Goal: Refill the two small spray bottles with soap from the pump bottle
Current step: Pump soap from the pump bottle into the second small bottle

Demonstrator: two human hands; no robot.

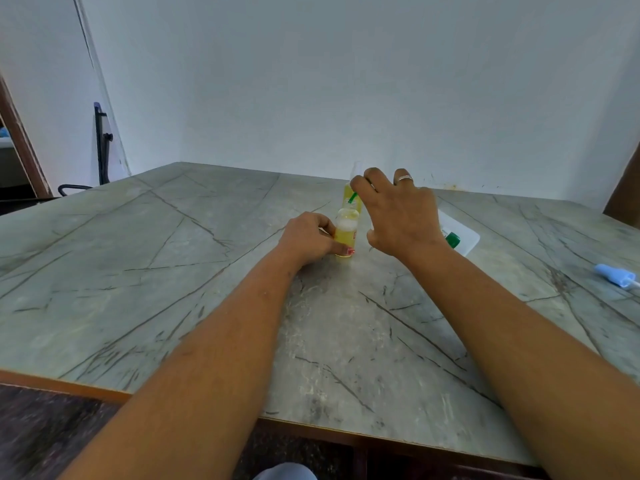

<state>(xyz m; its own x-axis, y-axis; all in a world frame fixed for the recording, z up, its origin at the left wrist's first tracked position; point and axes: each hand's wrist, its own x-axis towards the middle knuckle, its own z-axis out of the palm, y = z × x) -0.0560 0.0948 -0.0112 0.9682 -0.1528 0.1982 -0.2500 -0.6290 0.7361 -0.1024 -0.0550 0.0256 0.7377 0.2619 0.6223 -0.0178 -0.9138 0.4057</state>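
Head view, forward and down.

The whole left half of the table (pixel 145 258) gives open passage, as does the near stretch between the two forearms. At the middle, the near spray bottle (pixel 346 235) and the far spray bottle (pixel 350 197) stand close, one behind the other, hemmed in by the left hand (pixel 308 237) gripping the near one and the right hand (pixel 398 213) hanging just to their right. Further right the pump bottle (pixel 465 237) lies on its side, well apart from the blue spray head (pixel 614 275), and the wall (pixel 346 98) closes the far edge.
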